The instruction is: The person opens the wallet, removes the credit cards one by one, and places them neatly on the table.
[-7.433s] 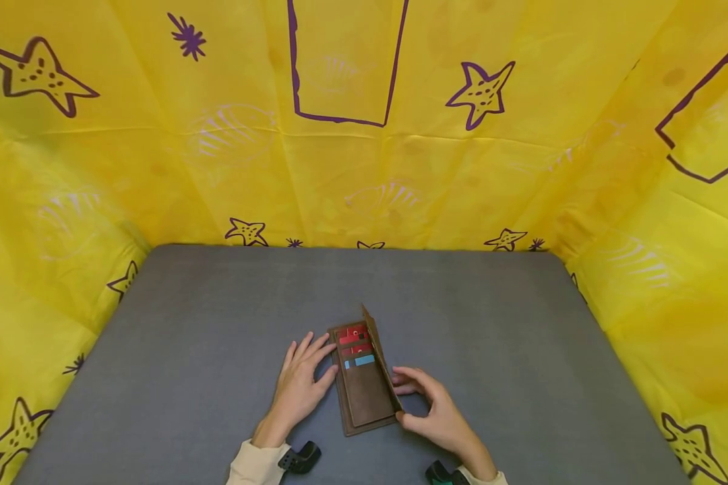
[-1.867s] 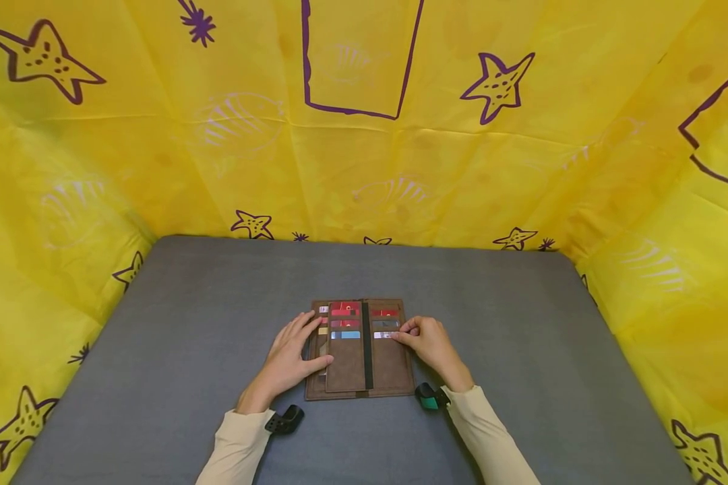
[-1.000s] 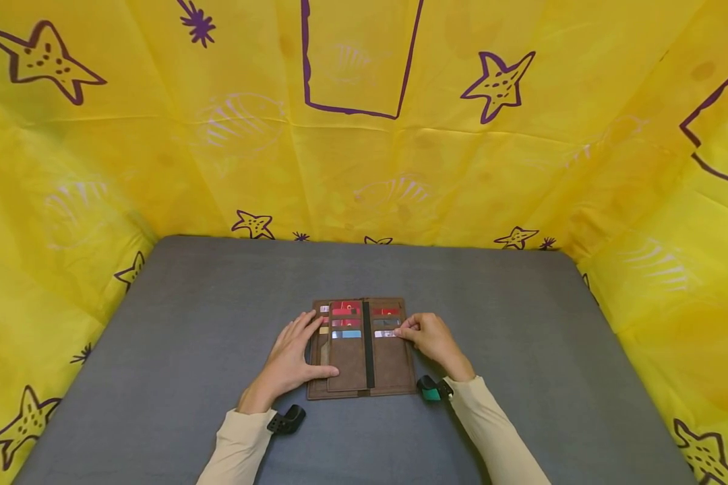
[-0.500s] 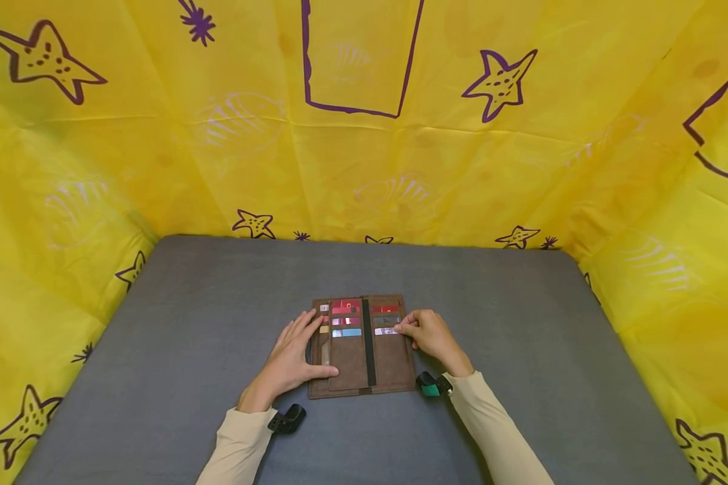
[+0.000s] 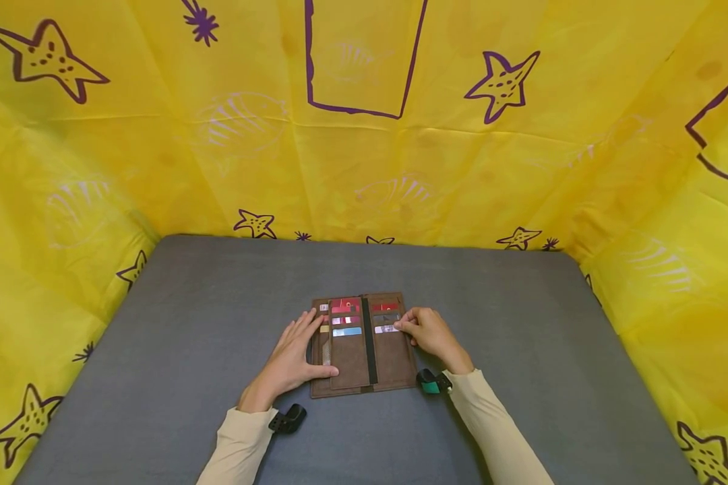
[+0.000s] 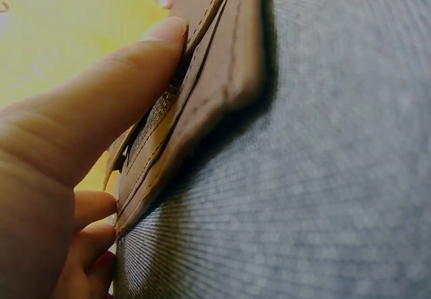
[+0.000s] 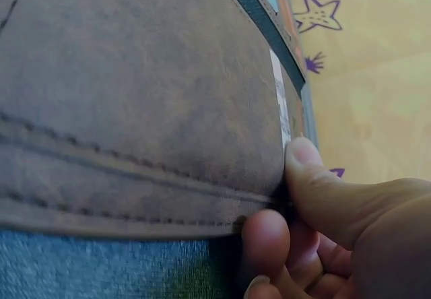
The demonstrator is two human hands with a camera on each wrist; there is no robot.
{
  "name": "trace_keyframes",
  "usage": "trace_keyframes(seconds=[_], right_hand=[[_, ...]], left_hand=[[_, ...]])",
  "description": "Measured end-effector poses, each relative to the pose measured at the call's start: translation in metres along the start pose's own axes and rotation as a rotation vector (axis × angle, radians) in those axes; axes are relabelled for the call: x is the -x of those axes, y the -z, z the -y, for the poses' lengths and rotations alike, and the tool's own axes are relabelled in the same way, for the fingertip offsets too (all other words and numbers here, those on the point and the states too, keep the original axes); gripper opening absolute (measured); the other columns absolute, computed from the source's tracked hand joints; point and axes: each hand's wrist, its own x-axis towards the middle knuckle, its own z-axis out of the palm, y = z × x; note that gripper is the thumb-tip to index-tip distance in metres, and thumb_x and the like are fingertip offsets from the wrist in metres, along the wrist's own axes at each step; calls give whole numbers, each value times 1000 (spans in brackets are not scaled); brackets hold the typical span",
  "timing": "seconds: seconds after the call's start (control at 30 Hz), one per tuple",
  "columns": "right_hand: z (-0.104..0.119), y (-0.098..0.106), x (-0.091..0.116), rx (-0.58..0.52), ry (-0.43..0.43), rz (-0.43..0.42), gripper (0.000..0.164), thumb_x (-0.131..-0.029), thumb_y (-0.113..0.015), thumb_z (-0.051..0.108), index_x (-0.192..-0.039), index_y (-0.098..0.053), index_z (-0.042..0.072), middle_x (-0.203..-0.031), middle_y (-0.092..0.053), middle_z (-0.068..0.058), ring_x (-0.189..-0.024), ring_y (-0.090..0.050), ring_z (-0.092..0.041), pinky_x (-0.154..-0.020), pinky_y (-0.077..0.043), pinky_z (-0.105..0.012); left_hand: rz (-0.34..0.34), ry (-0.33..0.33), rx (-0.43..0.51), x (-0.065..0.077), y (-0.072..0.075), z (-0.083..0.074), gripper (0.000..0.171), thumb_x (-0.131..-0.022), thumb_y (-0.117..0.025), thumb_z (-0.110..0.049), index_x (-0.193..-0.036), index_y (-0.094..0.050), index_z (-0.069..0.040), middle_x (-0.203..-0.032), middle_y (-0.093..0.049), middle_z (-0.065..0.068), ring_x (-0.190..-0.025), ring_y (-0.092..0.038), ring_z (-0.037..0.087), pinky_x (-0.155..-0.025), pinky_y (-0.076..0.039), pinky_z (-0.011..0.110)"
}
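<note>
A brown long wallet (image 5: 348,360) lies unfolded, with cards in its slots and a dark band (image 5: 370,343) down the middle. My left hand (image 5: 288,357) rests at its left side, fingers spread and thumb on the inner flap; in the left wrist view the thumb (image 6: 128,70) touches the flap's stitched edge. At the right edge my right hand (image 5: 432,337) pinches the wallet, the thumb by the end of a pale card (image 5: 385,329). In the right wrist view the thumb (image 7: 306,154) is beside that card, with the index finger (image 7: 266,238) against the border; the fingertips' inner contact is hidden.
A grey cloth-covered table (image 5: 218,289) surrounds the wallet. Yellow fabric (image 5: 364,162) with drawn starfish and fish stands behind and along both sides. Black wrist straps (image 5: 288,419) sit at both sleeves.
Earlier the inner flap stood upright by the right hand; now the wallet lies unfolded. Over the last second its right side has shifted slightly away from me with the right hand. The left hand stays still.
</note>
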Motion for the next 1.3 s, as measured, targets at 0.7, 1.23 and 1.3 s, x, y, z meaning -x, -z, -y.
trace_keyframes(seconds=[0.7, 1.23, 1.3], right_hand=[[2, 13, -2, 79, 174, 91, 19, -90, -73, 20, -81, -68, 4, -59, -58, 3, -48, -50, -6, -49, -44, -22], [0, 16, -21, 98, 151, 143, 21, -98, -63, 20, -90, -69, 2, -63, -60, -3, -48, -51, -9, -54, -47, -24], [-2, 14, -26, 90, 138, 98, 21, -97, -63, 20, -92, -69, 1, -63, -61, -3, -49, -52, -9, -55, -47, -25]], left_hand=[[5, -6, 0, -1, 0, 1, 111, -72, -86, -45, -156, -28, -2, -165, -16, 20, -154, -10, 38, -123, -8, 60], [28, -15, 13, -1, 1, 0, 112, -72, -87, -43, -155, -26, 0, -166, -12, 18, -155, -6, 36, -124, -4, 59], [29, -14, 14, -1, 1, 0, 111, -72, -86, -44, -155, -26, 0, -166, -12, 18, -155, -6, 36, -124, -4, 58]])
